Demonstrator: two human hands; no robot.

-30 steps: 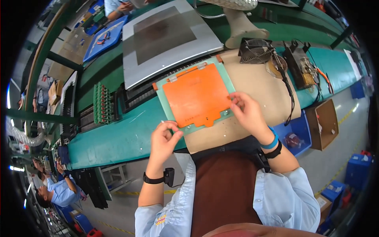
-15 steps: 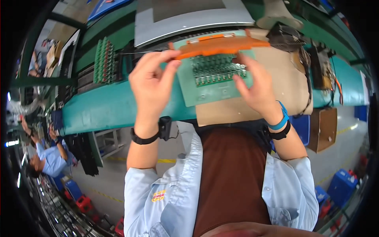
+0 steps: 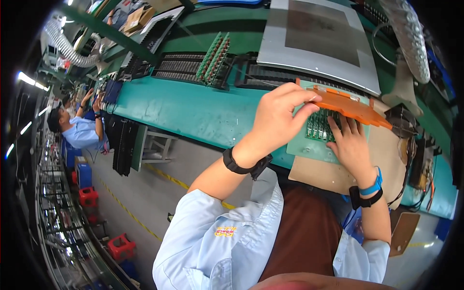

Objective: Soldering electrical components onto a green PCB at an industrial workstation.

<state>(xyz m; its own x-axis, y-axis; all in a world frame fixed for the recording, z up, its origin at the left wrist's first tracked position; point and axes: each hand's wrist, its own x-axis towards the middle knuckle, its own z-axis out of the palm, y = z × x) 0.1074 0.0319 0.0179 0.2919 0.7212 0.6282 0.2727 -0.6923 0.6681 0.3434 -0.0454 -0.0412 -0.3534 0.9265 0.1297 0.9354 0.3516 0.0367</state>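
Nearest are the person's light-blue sleeves (image 3: 203,237), then a black strap (image 3: 235,162) on the left wrist and a blue band (image 3: 371,183) on the right. The left hand (image 3: 282,116) has its thumb and fingers pinched together on the near left corner of an orange cover (image 3: 350,106), which stands tilted up along its far, hinged edge. The right hand (image 3: 352,150) is palm down, thumb and fingers apart, reaching over a green circuit board (image 3: 318,126); its fingertips are partly under the cover, and whether they press on the board cannot be told. The board lies on a pale green plate (image 3: 304,149), below the cover, and the plate rests partly on brown cardboard (image 3: 319,175) on the green bench (image 3: 193,108). Just right of the cover sits a black fan (image 3: 402,121). Beyond the plate lies a grey panel (image 3: 275,36) with a darker middle; to its left, more green boards (image 3: 212,60) stand upright in a black rack (image 3: 221,79). Far left, a co-worker (image 3: 82,134) in light blue is at the bench.
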